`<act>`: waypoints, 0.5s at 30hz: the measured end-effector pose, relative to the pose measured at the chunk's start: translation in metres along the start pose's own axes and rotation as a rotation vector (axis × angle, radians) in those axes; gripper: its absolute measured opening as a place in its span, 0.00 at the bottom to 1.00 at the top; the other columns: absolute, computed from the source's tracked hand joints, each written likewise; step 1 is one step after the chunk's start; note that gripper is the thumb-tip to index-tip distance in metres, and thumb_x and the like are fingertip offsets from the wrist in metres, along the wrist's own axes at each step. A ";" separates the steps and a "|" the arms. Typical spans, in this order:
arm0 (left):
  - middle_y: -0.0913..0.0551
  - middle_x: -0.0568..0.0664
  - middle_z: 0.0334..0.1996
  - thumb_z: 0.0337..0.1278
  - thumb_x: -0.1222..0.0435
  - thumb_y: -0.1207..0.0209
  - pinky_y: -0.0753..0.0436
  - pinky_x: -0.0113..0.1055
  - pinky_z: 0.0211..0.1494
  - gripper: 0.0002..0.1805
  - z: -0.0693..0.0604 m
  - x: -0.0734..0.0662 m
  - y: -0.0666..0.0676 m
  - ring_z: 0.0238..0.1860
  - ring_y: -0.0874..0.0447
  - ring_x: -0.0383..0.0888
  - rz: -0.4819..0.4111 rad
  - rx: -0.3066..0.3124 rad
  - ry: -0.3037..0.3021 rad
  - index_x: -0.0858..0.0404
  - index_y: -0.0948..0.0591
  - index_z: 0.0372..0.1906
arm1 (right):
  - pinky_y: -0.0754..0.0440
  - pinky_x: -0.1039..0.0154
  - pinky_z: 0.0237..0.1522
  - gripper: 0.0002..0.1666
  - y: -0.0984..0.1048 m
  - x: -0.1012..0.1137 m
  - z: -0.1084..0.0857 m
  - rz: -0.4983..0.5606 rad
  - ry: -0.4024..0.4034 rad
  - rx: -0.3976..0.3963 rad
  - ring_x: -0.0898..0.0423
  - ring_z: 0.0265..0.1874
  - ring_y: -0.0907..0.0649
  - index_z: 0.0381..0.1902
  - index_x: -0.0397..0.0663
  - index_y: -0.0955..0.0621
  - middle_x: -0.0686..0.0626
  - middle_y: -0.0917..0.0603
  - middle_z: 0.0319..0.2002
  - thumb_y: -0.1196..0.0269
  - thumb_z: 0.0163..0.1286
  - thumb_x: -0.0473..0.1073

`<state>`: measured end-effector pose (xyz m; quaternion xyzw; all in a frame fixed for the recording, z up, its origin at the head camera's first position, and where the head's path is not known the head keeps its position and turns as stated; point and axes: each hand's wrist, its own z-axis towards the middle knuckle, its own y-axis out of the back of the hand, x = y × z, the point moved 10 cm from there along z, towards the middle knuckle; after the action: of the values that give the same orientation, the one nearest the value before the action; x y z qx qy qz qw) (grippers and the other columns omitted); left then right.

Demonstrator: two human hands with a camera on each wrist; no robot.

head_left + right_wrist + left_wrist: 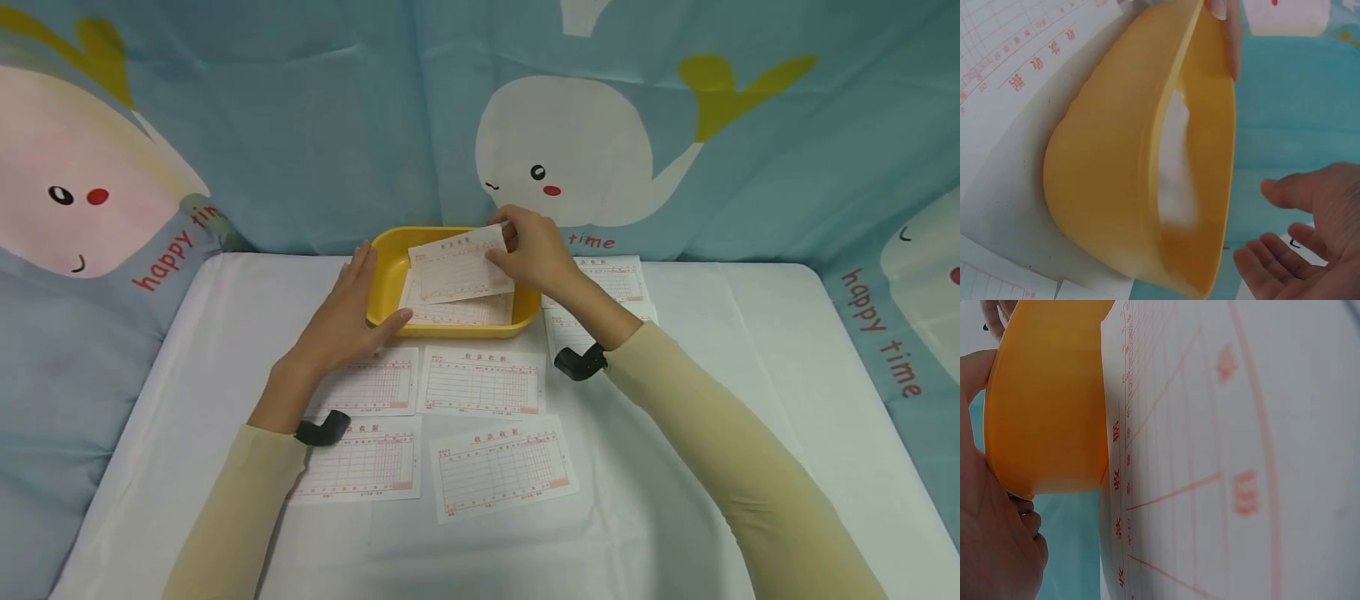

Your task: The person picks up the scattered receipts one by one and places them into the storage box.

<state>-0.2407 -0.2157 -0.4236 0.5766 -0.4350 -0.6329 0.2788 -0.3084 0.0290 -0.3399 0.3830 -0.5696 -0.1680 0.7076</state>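
My white-clothed table (750,333) carries a yellow tray (457,332); four printed slips (483,381) lie flat in front of it, and two more show to its right.

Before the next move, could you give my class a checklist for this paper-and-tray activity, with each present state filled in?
1. Tray steadied: ok. The left grip holds the left end of the yellow tray.
2. Tray upright: ok. Its open side faces up.
3. Upper slip squared with the paper below: not ok. It slants across it.
4. Right grip free of the upper slip: cannot tell. The right wrist view shows thumb and fingers apart; the head view shows the thumb over the slip's edge.
5. All slips in the tray: not ok. Other slips lie on the white tablecloth.
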 end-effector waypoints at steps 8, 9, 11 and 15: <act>0.71 0.45 0.88 0.68 0.30 0.47 0.55 0.60 0.90 0.62 -0.001 0.001 -0.003 0.90 0.69 0.54 -0.013 0.006 -0.002 0.54 0.68 0.87 | 0.22 0.48 0.74 0.33 0.003 0.002 -0.018 0.041 0.070 0.007 0.40 0.68 0.22 0.71 0.37 0.25 0.38 0.22 0.69 0.31 0.73 0.44; 0.71 0.45 0.88 0.68 0.30 0.47 0.55 0.60 0.90 0.62 -0.001 0.001 -0.003 0.90 0.68 0.54 -0.011 0.005 -0.002 0.54 0.68 0.87 | 0.22 0.48 0.74 0.33 0.004 0.003 -0.022 0.035 0.084 0.004 0.40 0.68 0.23 0.71 0.37 0.24 0.38 0.22 0.70 0.31 0.73 0.45; 0.71 0.45 0.88 0.67 0.29 0.48 0.55 0.60 0.89 0.62 -0.001 0.001 -0.002 0.90 0.68 0.54 -0.005 0.005 0.000 0.53 0.68 0.87 | 0.24 0.48 0.75 0.32 0.006 0.007 -0.030 0.025 0.115 -0.006 0.41 0.69 0.23 0.71 0.39 0.24 0.40 0.23 0.70 0.31 0.73 0.46; 0.71 0.45 0.88 0.68 0.29 0.48 0.55 0.59 0.90 0.62 0.000 0.000 0.000 0.90 0.69 0.53 0.003 0.000 -0.002 0.53 0.69 0.87 | 0.25 0.48 0.76 0.32 0.008 0.010 -0.049 0.021 0.167 -0.016 0.44 0.71 0.24 0.70 0.42 0.22 0.43 0.24 0.72 0.30 0.72 0.46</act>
<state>-0.2402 -0.2159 -0.4237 0.5752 -0.4364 -0.6330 0.2794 -0.2613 0.0451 -0.3300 0.3840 -0.5109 -0.1328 0.7575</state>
